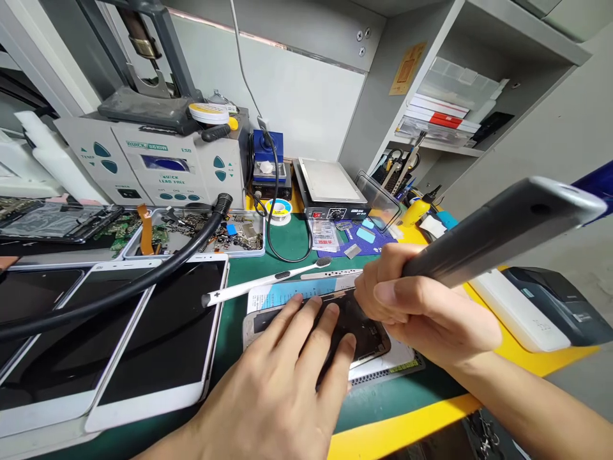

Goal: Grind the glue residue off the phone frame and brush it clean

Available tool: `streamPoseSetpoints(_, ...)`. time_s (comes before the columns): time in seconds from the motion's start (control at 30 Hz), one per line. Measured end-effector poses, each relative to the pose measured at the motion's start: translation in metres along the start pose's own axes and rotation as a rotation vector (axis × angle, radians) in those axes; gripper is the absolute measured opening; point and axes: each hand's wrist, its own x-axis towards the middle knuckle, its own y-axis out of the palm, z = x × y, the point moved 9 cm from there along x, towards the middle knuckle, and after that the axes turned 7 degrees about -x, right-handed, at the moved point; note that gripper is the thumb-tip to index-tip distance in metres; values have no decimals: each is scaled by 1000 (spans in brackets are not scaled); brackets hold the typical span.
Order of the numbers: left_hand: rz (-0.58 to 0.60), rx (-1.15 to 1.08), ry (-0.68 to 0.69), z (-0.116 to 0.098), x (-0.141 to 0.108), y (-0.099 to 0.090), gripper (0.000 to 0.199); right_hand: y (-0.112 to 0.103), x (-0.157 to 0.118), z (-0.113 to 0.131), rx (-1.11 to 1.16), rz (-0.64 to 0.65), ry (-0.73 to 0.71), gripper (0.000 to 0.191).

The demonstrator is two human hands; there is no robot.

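Observation:
My left hand (pixel 287 377) lies palm down with its fingers spread across a dark phone part (pixel 345 335), pressing it from above. The part looks like an opened phone housing or screen assembly, and it rests on a white sheet (pixel 280 291) with blue print. In my right hand (pixel 421 313) is a dark grey tool with a thick handle (pixel 498 230), its far end rounded with a small hole. The handle points up and to the right. My fingers hide the tool's working end, close to the part's right side. A white toothbrush (pixel 268 283) lies just behind the sheet.
Several phones or tablets (pixel 163 332) lie at the left under a black hose (pixel 119 287). Behind stand a hot-air station (pixel 158 160), a tray of circuit boards (pixel 261 239) and a heating plate (pixel 330 185). A yellow bottle (pixel 416 211) and a white device (pixel 522 313) are at the right.

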Motion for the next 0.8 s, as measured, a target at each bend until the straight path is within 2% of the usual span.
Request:
streamPoseSetpoints(0.13, 1, 8, -1, 3, 4, -1, 42, 2, 1, -2, -20, 29, 13, 23)
streamPoseSetpoints(0.27, 13, 20, -25, 1, -6, 1, 37, 3, 3, -3, 61, 35, 22, 25)
streamPoseSetpoints(0.43, 47, 11, -60, -1, -15, 5, 39, 3, 3, -4, 45, 32, 26, 26)
streamPoseSetpoints(0.53, 30, 10, -24, 0, -9, 3, 35, 2, 2, -3, 20, 24, 12, 24)
streamPoseSetpoints(0.63, 23, 4, 5, 3, 0, 2, 38, 1, 2, -2, -57, 31, 19, 22)
streamPoseSetpoints(0.8, 20, 4, 10, 4, 4, 1, 41, 0, 1, 0, -46, 14, 22, 22)
